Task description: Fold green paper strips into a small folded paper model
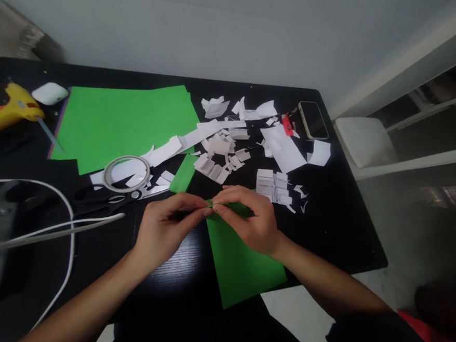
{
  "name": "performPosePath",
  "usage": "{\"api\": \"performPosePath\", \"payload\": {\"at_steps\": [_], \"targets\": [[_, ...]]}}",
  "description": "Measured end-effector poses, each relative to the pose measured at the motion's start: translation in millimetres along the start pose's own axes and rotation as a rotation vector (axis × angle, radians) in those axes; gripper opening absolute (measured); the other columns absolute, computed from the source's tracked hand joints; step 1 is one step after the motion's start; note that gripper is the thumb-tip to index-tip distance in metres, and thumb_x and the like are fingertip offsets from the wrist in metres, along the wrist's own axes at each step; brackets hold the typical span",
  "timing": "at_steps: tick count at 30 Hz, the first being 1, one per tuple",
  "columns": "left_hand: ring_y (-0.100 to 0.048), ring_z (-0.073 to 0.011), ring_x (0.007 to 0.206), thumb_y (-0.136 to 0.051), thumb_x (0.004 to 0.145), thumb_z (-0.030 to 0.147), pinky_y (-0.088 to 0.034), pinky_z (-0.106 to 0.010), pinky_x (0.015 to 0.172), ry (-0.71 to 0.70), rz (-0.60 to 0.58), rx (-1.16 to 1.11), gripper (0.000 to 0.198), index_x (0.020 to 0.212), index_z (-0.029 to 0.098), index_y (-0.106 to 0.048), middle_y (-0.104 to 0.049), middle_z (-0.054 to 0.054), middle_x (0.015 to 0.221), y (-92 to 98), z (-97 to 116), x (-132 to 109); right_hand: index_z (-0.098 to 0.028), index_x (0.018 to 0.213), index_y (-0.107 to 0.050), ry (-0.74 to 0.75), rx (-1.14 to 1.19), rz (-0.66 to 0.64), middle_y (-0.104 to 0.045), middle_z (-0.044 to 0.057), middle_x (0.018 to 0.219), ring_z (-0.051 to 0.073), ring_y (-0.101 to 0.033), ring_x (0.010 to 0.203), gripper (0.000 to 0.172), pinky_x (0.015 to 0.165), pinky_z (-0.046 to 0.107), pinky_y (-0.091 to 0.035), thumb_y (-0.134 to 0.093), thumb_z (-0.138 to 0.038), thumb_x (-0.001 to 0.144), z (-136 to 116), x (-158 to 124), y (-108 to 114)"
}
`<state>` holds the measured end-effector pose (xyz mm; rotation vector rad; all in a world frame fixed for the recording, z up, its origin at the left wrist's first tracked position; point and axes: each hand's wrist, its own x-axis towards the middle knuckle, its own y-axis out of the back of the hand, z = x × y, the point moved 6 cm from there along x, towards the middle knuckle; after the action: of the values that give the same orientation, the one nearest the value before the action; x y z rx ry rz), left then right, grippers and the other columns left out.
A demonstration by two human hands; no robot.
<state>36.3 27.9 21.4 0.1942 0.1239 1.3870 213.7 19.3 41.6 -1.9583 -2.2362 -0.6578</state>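
My left hand (163,225) and my right hand (251,221) meet at the middle of the black table, thumbs against forefingers. Between the fingertips of both is a small bit of green paper (210,205); whether it is a loose piece or the top corner of the green sheet (246,263) below, I cannot tell. That sheet lies under my right hand and reaches over the table's front edge. Just beyond my left hand are a folded green strip (184,174) and black-handled scissors (111,202), with a roll of tape (145,171) partly over them.
White paper scraps (220,144) are strewn across the middle and right. Large green sheets (126,121) lie at the back left, near a yellow glue gun (22,104) and a white case (50,93). A white cable (70,229) loops at left. A phone (313,120) lies far right.
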Motion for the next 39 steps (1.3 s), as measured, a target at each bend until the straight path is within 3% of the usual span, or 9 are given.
{"api": "performPosePath", "payload": {"at_steps": [9, 13, 18, 23, 28, 33, 39], "targets": [[-0.073, -0.0119, 0.065, -0.080, 0.083, 0.016, -0.058, -0.019, 0.064, -0.019, 0.051, -0.100, 0.006, 0.082, 0.020, -0.076, -0.079, 0.002, 0.076, -3.9, 8, -4, -0.022, 0.096, -0.075, -0.007, 0.077, 0.062, -0.079, 0.004, 0.093, 0.019, -0.075, 0.095, 0.011, 0.091, 0.038, -0.060, -0.073, -0.012, 0.092, -4, -4, -1], [-0.070, -0.0109, 0.066, -0.077, 0.086, 0.020, -0.055, -0.018, 0.062, 0.000, 0.026, -0.121, 0.002, 0.085, 0.020, -0.076, -0.077, 0.002, 0.077, -4.5, 6, -5, -0.022, 0.095, -0.074, -0.058, 0.094, 0.054, -0.078, 0.003, 0.094, 0.018, -0.075, 0.091, 0.008, 0.084, 0.035, -0.061, -0.073, -0.014, 0.093, -2, -4, -3], [-0.068, -0.0124, 0.073, -0.064, 0.097, 0.028, -0.053, -0.020, 0.066, 0.022, 0.004, -0.074, 0.014, 0.095, 0.021, -0.076, -0.076, 0.000, 0.084, -3.1, 3, -2, -0.022, 0.092, -0.074, -0.168, 0.085, 0.074, -0.077, 0.002, 0.091, 0.017, -0.073, 0.088, 0.004, 0.083, 0.033, -0.060, -0.072, -0.019, 0.094, 5, -3, -2], [-0.062, -0.0105, 0.062, -0.072, 0.092, 0.028, -0.048, -0.019, 0.057, 0.033, -0.047, -0.056, 0.010, 0.088, 0.020, -0.073, -0.069, 0.003, 0.071, -7.3, -1, -1, -0.022, 0.090, -0.074, -0.216, 0.091, 0.056, -0.077, 0.001, 0.090, 0.017, -0.073, 0.087, 0.003, 0.083, 0.033, -0.060, -0.073, -0.023, 0.093, 6, -3, -2], [-0.061, -0.0106, 0.063, -0.071, 0.093, 0.030, -0.049, -0.020, 0.058, 0.060, 0.006, -0.056, 0.012, 0.087, 0.019, -0.074, -0.070, 0.001, 0.073, -4.5, -4, -1, -0.024, 0.094, -0.075, -0.242, 0.065, 0.043, -0.078, 0.001, 0.093, 0.018, -0.074, 0.087, 0.007, 0.082, 0.032, -0.060, -0.077, -0.024, 0.089, 8, -2, 1], [-0.066, -0.0118, 0.066, -0.075, 0.089, 0.023, -0.052, -0.020, 0.060, 0.064, -0.023, -0.175, 0.009, 0.097, 0.020, -0.073, -0.072, 0.002, 0.076, -8.0, -3, 0, -0.024, 0.092, -0.076, -0.272, 0.075, 0.003, -0.080, 0.000, 0.091, 0.018, -0.075, 0.086, 0.006, 0.082, 0.032, -0.061, -0.079, -0.023, 0.087, 11, -1, -1], [-0.062, -0.0103, 0.062, -0.075, 0.087, 0.020, -0.049, -0.019, 0.057, 0.076, 0.007, -0.173, 0.005, 0.091, 0.020, -0.072, -0.069, 0.003, 0.071, -4.9, -3, 4, -0.024, 0.097, -0.076, -0.317, 0.087, -0.043, -0.079, 0.001, 0.093, 0.018, -0.074, 0.086, 0.012, 0.081, 0.033, -0.060, -0.080, -0.025, 0.085, 15, 1, 0]]}}
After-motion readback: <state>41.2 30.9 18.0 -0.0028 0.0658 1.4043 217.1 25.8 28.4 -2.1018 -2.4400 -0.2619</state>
